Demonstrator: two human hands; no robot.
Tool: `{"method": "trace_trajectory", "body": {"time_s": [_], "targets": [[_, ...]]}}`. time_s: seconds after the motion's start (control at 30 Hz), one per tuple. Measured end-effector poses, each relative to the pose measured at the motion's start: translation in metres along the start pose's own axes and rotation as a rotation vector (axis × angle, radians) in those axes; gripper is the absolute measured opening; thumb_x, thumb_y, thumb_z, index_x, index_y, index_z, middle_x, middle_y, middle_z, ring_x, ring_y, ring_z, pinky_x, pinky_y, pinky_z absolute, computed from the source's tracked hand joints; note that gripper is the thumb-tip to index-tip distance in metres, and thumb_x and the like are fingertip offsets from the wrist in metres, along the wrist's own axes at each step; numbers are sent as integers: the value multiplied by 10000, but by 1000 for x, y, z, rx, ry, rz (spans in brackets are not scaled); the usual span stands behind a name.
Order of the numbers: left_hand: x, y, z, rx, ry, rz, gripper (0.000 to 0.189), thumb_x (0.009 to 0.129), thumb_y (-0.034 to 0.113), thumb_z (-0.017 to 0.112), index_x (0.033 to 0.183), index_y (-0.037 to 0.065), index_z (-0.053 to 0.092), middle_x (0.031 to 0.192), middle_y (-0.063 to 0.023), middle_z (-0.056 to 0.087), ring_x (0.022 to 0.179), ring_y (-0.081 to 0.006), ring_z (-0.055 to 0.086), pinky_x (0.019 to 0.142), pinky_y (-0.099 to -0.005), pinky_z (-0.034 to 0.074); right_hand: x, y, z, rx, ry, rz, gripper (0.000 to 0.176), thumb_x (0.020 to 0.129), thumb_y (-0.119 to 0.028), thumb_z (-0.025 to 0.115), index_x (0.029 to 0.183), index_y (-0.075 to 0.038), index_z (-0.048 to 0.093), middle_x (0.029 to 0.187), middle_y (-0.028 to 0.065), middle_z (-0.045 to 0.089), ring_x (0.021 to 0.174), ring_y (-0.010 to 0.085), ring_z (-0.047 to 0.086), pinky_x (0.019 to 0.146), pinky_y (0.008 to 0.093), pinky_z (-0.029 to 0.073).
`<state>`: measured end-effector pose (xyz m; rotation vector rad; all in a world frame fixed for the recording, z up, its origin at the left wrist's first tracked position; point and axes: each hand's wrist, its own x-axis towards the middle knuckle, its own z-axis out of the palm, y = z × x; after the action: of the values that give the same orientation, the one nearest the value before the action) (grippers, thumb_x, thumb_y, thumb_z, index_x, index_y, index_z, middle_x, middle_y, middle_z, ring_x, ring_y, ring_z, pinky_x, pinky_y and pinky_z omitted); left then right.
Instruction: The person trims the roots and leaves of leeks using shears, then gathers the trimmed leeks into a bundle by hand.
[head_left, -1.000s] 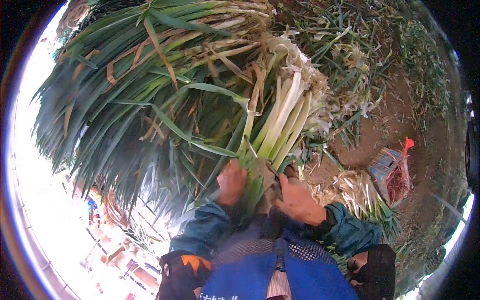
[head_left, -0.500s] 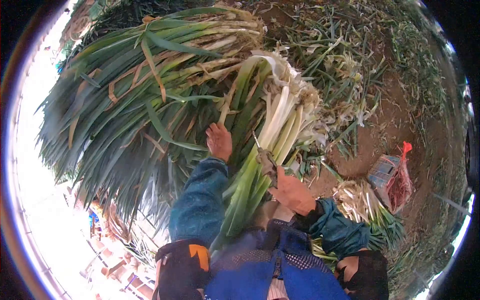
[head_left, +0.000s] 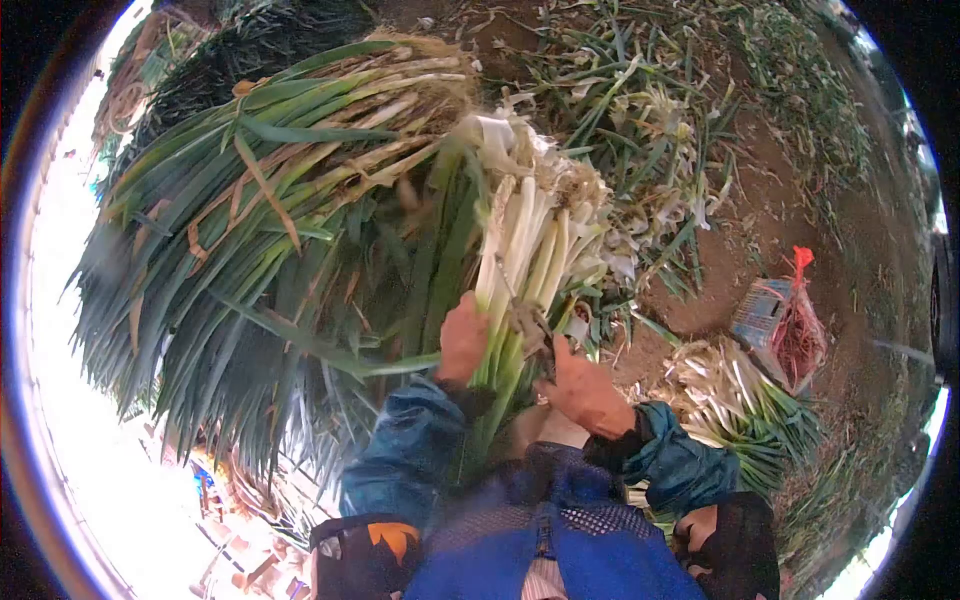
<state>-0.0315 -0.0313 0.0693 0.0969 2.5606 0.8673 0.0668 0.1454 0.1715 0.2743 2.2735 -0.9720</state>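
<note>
My left hand (head_left: 464,338) is closed around the stalks on the left side of a bundle of peeled green onions (head_left: 517,240), whose white ends point up and away from me. To the right of these stalks, my right hand (head_left: 588,388) is wrapped round the handle of a small knife (head_left: 528,322); its thin blade points up and left across the white stems. Beyond my left hand lies a large heap of unpeeled green onions (head_left: 260,210), roots toward the upper middle and leaves fanning left.
Peeled-off leaves and skins (head_left: 670,150) litter the ground at upper right. A smaller bunch of cleaned onions (head_left: 715,385) lies to the right, beside a bag of red ties (head_left: 797,335). A bright area is at the left.
My left hand has moved right and down from the heap onto the stalks of the peeled bundle. My right hand still holds the knife in nearly the same place.
</note>
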Motion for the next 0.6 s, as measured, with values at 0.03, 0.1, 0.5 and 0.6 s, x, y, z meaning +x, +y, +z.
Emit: {"method": "trace_trajectory", "body": {"time_s": [0.03,0.1,0.5,0.6], "targets": [[-2,1,5,-35,1,27,238,788,216,537,929,38,465,787,-268,571,792,-465,548,672,-523,423,0,8,-1,-6,20,-5,590,794,-312,604,1209,6,330,793,272,584,778,429,583,658,480,466],[-7,1,12,-102,5,69,276,775,233,559,956,34,496,817,-259,577,801,-442,564,678,-482,444,-2,20,1,-16,47,-19,565,798,-313,594,1197,-7,336,797,272,583,780,427,583,652,478,468],[-3,0,15,-180,-12,39,239,807,232,547,867,17,462,802,-264,564,801,-467,533,660,-508,423,78,34,-16,-98,339,-286,442,779,-277,560,1022,38,368,703,235,556,701,426,562,621,490,445],[2,-8,17,-140,-47,0,232,802,225,552,853,14,468,797,-262,568,799,-462,538,662,-496,430,76,16,-27,-94,192,-105,462,774,-277,570,1019,48,350,694,238,556,696,424,566,615,490,448]]}}
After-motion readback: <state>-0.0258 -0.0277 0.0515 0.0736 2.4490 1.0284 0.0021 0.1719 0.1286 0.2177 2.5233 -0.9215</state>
